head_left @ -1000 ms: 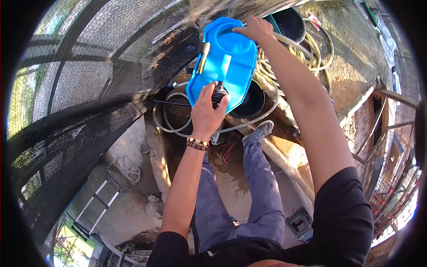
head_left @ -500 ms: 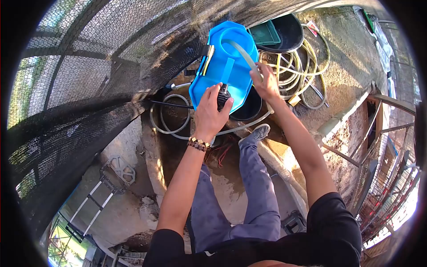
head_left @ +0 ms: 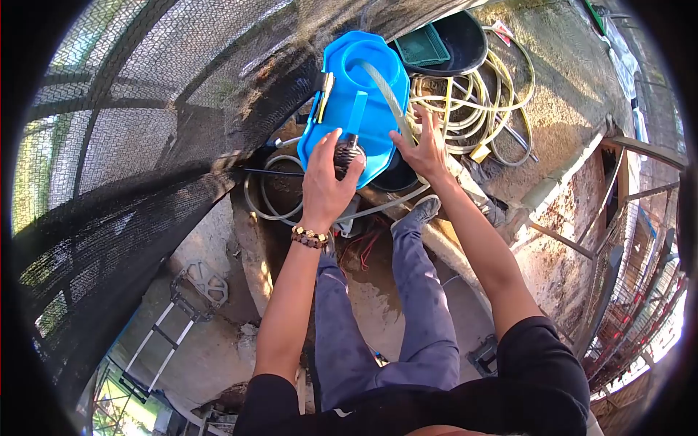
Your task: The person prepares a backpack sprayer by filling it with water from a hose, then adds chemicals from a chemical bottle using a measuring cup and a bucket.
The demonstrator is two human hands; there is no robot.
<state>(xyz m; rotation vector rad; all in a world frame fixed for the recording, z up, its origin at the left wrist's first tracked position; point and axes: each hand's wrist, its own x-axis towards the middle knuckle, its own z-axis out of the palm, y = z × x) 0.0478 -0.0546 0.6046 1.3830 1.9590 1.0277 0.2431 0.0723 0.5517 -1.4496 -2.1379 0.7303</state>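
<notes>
A blue plastic lid or container [head_left: 334, 105] with a round recess lies ahead of me. My left hand [head_left: 331, 174] is closed around a black ribbed fitting [head_left: 349, 156] at its near end. A clear hose [head_left: 385, 93] runs from the recess down the right side. My right hand [head_left: 425, 149] has its fingers spread beside the hose, near the blue piece's right edge; the hose passes close to the thumb. A yellowish tool or strip [head_left: 325, 98] sits on the left edge of the blue piece.
Behind on the right are a black tub [head_left: 465, 43] holding a green basket [head_left: 423, 48], and a coiled yellow hose [head_left: 502, 109]. Dark netting [head_left: 138, 189] hangs at the left. A folding metal frame [head_left: 167, 330] lies lower left. A concrete ledge [head_left: 560, 178] stands at the right.
My right hand has opened, let go of the hose and come down and left. The blue piece and my left hand have shifted slightly left in view.
</notes>
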